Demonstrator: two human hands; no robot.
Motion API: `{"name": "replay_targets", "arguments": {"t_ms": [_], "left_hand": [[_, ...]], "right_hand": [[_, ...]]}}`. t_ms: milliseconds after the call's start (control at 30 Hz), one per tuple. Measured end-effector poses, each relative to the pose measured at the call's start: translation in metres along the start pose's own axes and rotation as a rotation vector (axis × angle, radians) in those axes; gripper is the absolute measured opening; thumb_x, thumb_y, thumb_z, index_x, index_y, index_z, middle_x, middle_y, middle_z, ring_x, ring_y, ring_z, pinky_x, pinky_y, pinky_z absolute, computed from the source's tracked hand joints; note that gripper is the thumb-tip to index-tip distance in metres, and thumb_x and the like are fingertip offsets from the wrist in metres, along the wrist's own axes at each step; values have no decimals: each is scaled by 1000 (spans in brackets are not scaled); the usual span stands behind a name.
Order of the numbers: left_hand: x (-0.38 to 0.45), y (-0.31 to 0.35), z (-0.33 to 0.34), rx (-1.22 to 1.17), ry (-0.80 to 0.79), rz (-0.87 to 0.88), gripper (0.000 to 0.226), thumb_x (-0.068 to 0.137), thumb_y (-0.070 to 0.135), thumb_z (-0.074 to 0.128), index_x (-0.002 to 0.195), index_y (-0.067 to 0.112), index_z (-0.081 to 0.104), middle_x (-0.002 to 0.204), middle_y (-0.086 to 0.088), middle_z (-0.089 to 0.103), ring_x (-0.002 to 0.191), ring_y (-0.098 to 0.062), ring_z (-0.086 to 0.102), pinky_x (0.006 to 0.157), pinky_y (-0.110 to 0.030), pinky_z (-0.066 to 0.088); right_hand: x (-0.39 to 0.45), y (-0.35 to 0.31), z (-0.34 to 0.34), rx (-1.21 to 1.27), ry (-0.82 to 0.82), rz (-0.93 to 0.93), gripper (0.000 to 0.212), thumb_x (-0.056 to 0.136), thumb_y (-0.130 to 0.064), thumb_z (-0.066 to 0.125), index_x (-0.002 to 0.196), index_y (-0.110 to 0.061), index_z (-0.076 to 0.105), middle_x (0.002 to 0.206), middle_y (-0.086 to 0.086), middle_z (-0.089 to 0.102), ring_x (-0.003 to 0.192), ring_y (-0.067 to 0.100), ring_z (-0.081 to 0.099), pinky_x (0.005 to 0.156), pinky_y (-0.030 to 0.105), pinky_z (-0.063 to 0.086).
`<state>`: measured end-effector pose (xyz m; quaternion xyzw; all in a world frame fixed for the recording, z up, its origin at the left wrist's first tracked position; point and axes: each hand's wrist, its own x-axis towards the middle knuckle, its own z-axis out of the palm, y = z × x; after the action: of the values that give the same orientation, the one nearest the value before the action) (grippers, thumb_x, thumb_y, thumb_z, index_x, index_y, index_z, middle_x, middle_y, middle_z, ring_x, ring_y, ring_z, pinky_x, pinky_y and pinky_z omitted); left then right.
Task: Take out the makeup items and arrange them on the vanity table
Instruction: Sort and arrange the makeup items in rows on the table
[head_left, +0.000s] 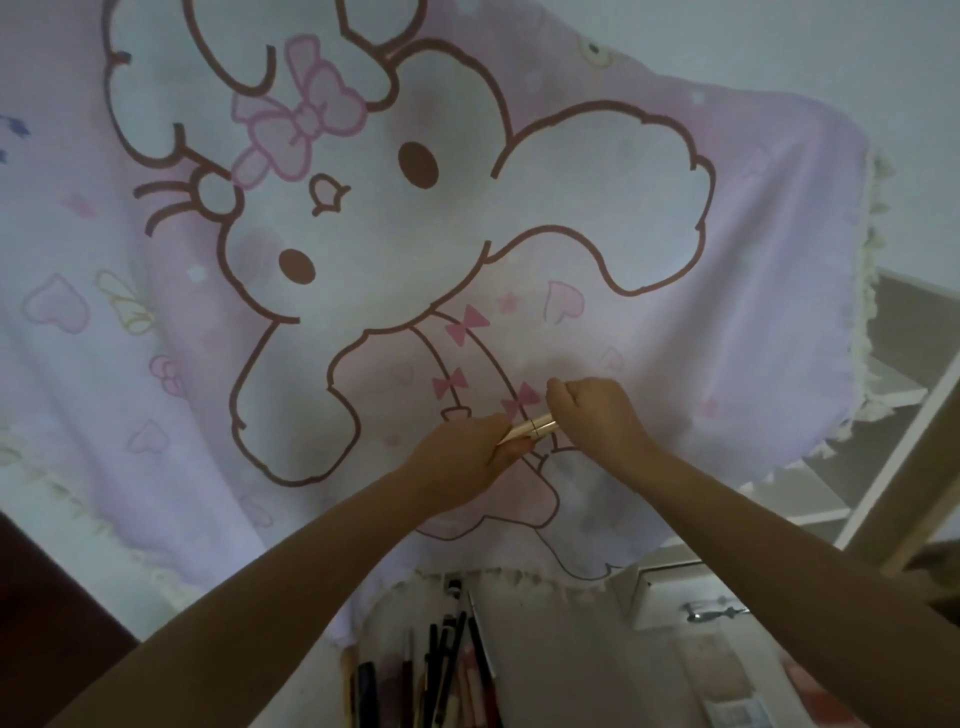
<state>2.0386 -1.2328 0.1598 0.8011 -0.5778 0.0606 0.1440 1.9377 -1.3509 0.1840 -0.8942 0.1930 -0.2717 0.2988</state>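
We record a large pink cloth (675, 249) spread over the desk, soft and matte, printed with a white cartoon animal in brown outline, pink bows and pale hearts; a cream ruffled fringe (872, 270) trims its right edge. To the right of the cloth we note pale wooden framing (893, 499), flat and straight-edged. Two bare forearms reach in from the bottom of the view. The left hand (467, 452) is closed around one end of a slim gold lipstick tube (530, 429), and the right hand (597, 410) is curled shut on the other end; the tube lies nearly level between them, just above the cloth, and we cannot tell whether it touches the fabric. Its surface is smooth and metallic, with a dark seam across the middle. At the bottom edge, beyond the cloth's near hem, we observe a cluster of thin dark pencils and brushes (447, 670), stick-shaped, standing close together. Beside them a small metal handle (714, 613) sits on a white surface.
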Motion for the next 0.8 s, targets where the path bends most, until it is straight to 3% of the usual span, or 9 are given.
{"name": "replay_targets", "arguments": {"t_ms": [100,233,300,433,500,567,633,733,800], "left_hand": [[-3,-3,-3,-157,-12,17,24,97,32,36,76,22,34,61,13,35,50,0,31,47,-12,33],[-8,-4,-4,-20,120,18,18,96,37,36,94,19,39,62,14,33,49,0,31,44,-13,24],[-6,-3,-4,-7,137,21,24,96,37,36,98,15,46,66,12,35,52,-4,32,49,-19,26],[-1,-4,-8,-20,254,14,25,96,32,39,97,11,53,78,6,41,70,-13,40,60,-21,27],[-1,-1,-15,65,301,66,27,93,29,47,96,5,60,82,-5,53,75,-21,47,63,-25,31],[-4,3,-18,181,389,165,29,83,26,57,79,0,67,69,-14,60,63,-29,56,54,-27,40],[-7,7,-13,186,480,227,31,77,28,55,69,0,68,58,-14,59,51,-29,55,49,-25,44],[-13,11,-6,98,460,205,36,78,27,47,68,-2,66,57,-16,58,50,-29,55,49,-27,45],[-15,11,-3,65,429,156,34,80,26,52,67,-3,65,57,-17,57,51,-31,55,48,-29,45]], "right_hand": [[2,9,2,44,12,-224,51,90,-9,46,44,-25,32,42,-15,30,38,7,30,42,18,25],[7,17,-9,96,-212,-55,41,93,-32,45,53,-22,44,47,-7,39,36,2,41,43,11,31],[8,19,-14,173,-281,-99,31,91,-28,48,61,-24,52,52,-7,47,38,-3,46,42,7,35],[4,19,-20,314,-247,-169,14,88,-12,54,91,-26,56,75,-11,56,63,-2,55,56,7,45],[3,15,-20,337,-270,-72,9,92,-26,45,94,-23,53,66,-11,61,56,0,57,50,9,45],[2,12,-20,302,-286,17,36,95,-36,34,70,-19,54,42,-7,57,36,1,49,41,13,39],[-1,14,-20,238,-270,-18,38,95,-28,39,60,-19,50,35,-7,52,31,1,43,40,14,37],[-11,21,-18,340,-221,-143,14,89,-4,50,80,-14,55,61,-8,56,47,-4,53,50,10,44],[-15,25,-14,446,-222,-127,14,87,0,53,92,-14,55,71,-7,57,54,-4,56,53,12,48]]}}
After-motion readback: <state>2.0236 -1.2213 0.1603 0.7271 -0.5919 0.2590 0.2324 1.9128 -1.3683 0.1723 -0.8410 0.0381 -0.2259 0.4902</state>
